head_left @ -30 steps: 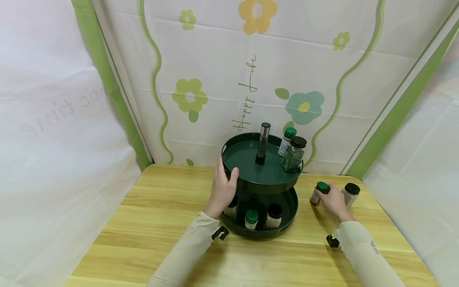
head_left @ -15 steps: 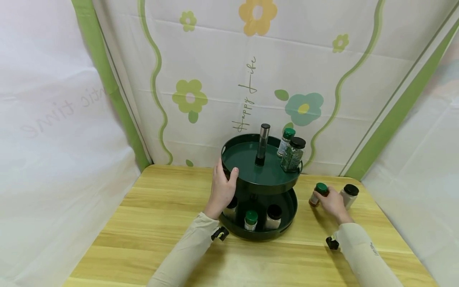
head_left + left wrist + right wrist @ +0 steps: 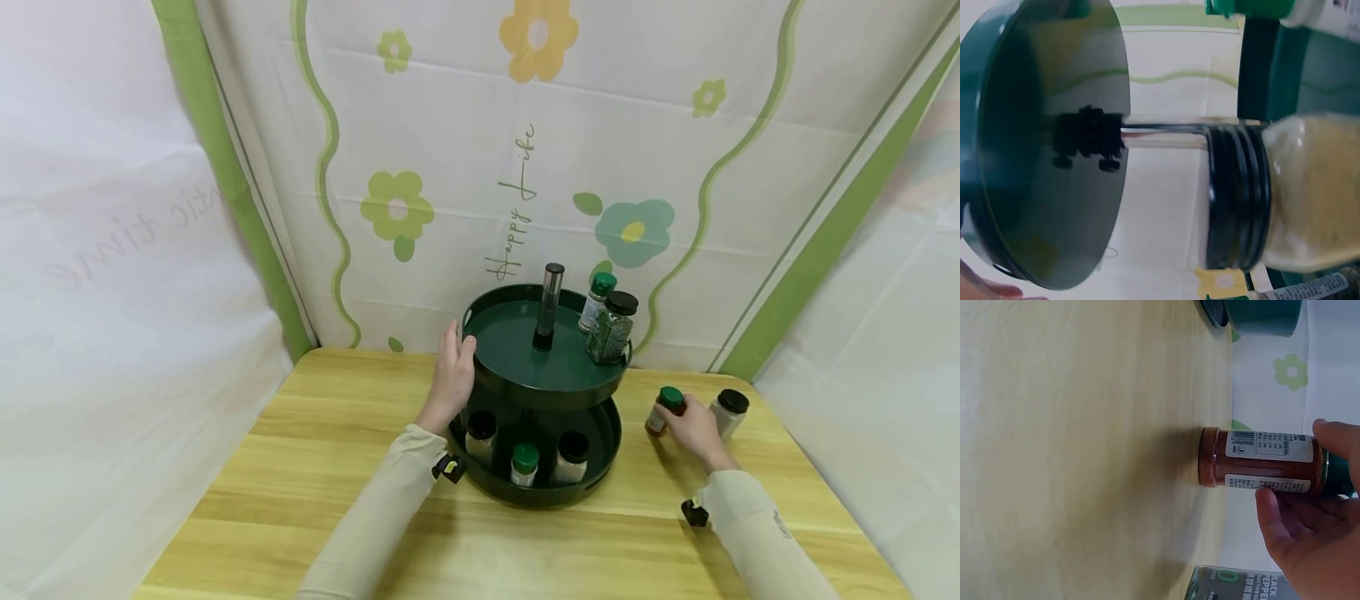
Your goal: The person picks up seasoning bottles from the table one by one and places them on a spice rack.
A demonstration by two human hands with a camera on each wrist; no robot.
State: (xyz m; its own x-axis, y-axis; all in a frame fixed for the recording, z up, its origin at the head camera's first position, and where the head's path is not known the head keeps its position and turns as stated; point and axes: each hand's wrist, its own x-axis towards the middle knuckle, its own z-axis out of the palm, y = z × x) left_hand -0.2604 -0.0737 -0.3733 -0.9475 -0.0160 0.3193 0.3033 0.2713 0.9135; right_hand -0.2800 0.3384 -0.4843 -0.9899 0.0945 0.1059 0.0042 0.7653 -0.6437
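My left hand (image 3: pixel 452 379) lies against the left side of the upper tray of a dark green two-tier spice rack (image 3: pixel 517 375), fingers extended and thumb near the rim. My right hand (image 3: pixel 693 425) pinches a spice bottle (image 3: pixel 1266 459) with a green cap and red-brown powder, between thumb and fingers near the cap. That bottle stands upright at the tabletop, right of the rack; whether its base touches the wood is hard to tell. Beside the right hand stands a black-lidded jar (image 3: pixel 729 412), partly hidden; its label reads black pepper in the right wrist view.
On the upper tray stand a green-capped bottle (image 3: pixel 597 302) and a black-lidded jar of green flakes (image 3: pixel 611 329), right of the central post (image 3: pixel 549 308). The lower tray holds several containers, including a green-capped bottle (image 3: pixel 524 467) and a black-lidded jar (image 3: pixel 572 458). Fabric curtains surround the wooden table (image 3: pixel 322 467).
My left hand has shifted slightly left and up along the upper tray's side, showing more of a lower-tray jar. The right hand keeps its pinch on the red-brown spice bottle, almost unmoved.
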